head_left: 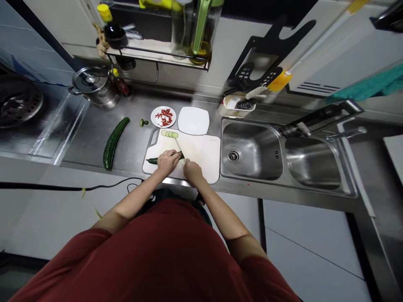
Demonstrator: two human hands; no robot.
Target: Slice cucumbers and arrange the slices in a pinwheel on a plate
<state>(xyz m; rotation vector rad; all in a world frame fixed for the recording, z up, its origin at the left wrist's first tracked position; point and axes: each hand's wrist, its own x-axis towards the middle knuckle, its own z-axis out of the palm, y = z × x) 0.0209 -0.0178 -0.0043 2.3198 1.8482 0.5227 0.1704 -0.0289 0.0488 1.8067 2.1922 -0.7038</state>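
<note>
On the white cutting board (206, 157) lies a dark green cucumber (153, 160), its stem end pointing left. My left hand (168, 162) is closed over its right part. My right hand (192, 171) is wrapped round the handle of a knife (178, 144), whose blade points up and away at the cucumber's right end. Several pale cucumber slices (170, 134) lie in a row near the board's upper left edge. Behind the board stand a round plate (153, 118) with chopped red pieces and a white square plate (193, 121) with nothing on it.
A whole cucumber (115, 144) and small green end pieces (144, 122) lie left of the board. A steel pot (100, 90) stands at the back left. The double sink (253, 151) is on the right. A rack (157, 52) with bottles hangs above.
</note>
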